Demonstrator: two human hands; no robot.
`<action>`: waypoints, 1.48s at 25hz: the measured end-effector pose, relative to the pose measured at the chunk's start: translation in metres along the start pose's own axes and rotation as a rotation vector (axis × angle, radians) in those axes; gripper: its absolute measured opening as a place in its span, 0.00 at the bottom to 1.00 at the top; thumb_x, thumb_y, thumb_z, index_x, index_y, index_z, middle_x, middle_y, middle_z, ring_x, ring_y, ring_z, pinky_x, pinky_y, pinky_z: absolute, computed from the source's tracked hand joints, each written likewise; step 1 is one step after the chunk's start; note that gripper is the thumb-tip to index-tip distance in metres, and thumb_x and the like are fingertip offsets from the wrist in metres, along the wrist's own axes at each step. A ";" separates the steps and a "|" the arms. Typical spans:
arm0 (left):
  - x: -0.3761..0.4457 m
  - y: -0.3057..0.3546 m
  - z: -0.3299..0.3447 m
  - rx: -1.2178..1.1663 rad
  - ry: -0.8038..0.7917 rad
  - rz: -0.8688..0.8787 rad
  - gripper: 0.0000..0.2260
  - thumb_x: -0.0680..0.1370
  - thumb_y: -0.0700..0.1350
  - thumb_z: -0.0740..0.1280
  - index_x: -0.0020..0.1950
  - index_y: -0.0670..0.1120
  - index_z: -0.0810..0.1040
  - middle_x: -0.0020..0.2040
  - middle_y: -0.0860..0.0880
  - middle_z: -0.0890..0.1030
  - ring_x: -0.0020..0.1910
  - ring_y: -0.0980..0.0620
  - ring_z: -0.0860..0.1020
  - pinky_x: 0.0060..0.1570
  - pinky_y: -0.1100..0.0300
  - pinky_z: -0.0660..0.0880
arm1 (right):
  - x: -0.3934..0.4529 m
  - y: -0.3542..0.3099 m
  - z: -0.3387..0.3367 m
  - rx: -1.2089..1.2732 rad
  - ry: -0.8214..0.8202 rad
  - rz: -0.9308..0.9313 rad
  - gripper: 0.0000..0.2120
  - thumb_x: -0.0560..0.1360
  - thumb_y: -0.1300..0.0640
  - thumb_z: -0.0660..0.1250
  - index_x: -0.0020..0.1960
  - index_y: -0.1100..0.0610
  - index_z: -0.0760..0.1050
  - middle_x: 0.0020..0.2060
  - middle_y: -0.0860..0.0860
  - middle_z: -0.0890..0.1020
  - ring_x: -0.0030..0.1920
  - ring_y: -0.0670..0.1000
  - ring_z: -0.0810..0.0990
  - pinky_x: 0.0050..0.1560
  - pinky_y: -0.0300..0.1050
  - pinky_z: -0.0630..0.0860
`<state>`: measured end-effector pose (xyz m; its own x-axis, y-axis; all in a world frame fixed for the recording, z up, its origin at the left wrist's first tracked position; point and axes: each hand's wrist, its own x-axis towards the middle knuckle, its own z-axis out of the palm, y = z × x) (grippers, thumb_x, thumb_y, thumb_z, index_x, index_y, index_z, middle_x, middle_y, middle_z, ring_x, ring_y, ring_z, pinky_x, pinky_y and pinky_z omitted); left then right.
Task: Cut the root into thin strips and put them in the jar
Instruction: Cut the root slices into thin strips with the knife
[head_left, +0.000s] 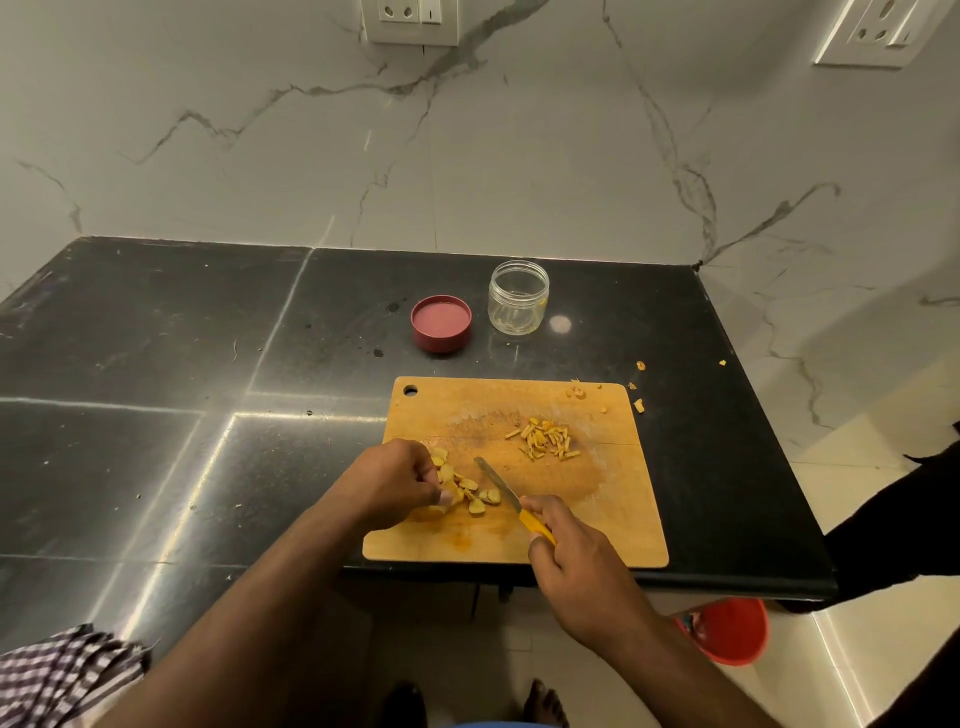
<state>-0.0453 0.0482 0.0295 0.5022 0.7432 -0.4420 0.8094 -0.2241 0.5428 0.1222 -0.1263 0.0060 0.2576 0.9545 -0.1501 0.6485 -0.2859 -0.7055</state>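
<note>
- step in hand: slicing stage, mid-task. the board (519, 540) lies at the near edge of the tabletop (156, 364), and two groups of root are on it.
- slices (475, 493): flat pale pieces lie at the board's near left, beside and partly under the left hand; not yet cut into strips.
- strips (545, 441): a small heap of thin cut pieces lies toward the board's far right, well apart from the slices.
- left hand (395, 480): fingers curled, fingertips pinching or pressing the slices together; the exact grip is hidden by the knuckles, so i cannot tell which.
- right hand (566, 545): closed round the yellow handle of the knife (501, 486); the blade points up-left, its tip just beside the slices.
- jar (518, 297): open, upright behind the board, appears empty; its lid (441, 323) lies just left of it.
- scraps (639, 402): a few bits lie off the board's far right corner.
- next move, as judged: steady a stack of slices, bring the blade across it, and cut narrow strips with the left fingertips tucked clear; transfer to the jar remains outstanding.
</note>
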 end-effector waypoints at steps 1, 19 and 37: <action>0.000 -0.001 -0.001 -0.016 0.002 0.000 0.08 0.75 0.49 0.76 0.45 0.47 0.80 0.40 0.52 0.81 0.39 0.56 0.77 0.36 0.61 0.70 | -0.001 -0.001 0.000 -0.002 -0.004 -0.004 0.17 0.82 0.54 0.56 0.70 0.44 0.66 0.54 0.45 0.77 0.43 0.42 0.75 0.37 0.33 0.68; 0.003 0.000 -0.013 -0.244 0.100 0.003 0.01 0.78 0.43 0.71 0.47 0.47 0.82 0.43 0.49 0.83 0.41 0.52 0.81 0.41 0.56 0.79 | -0.009 -0.013 0.004 -0.001 -0.076 -0.078 0.17 0.82 0.54 0.56 0.71 0.45 0.65 0.53 0.42 0.75 0.43 0.37 0.72 0.38 0.29 0.67; 0.036 0.032 0.032 0.163 0.192 0.066 0.13 0.77 0.51 0.70 0.62 0.57 0.80 0.51 0.58 0.82 0.52 0.53 0.78 0.56 0.46 0.77 | -0.008 0.002 -0.022 0.017 0.128 0.111 0.16 0.82 0.54 0.57 0.69 0.46 0.65 0.47 0.46 0.78 0.39 0.42 0.75 0.32 0.33 0.67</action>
<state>0.0089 0.0481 0.0085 0.5010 0.8264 -0.2572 0.8231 -0.3630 0.4368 0.1368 -0.1365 0.0208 0.4163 0.8985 -0.1389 0.5994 -0.3861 -0.7012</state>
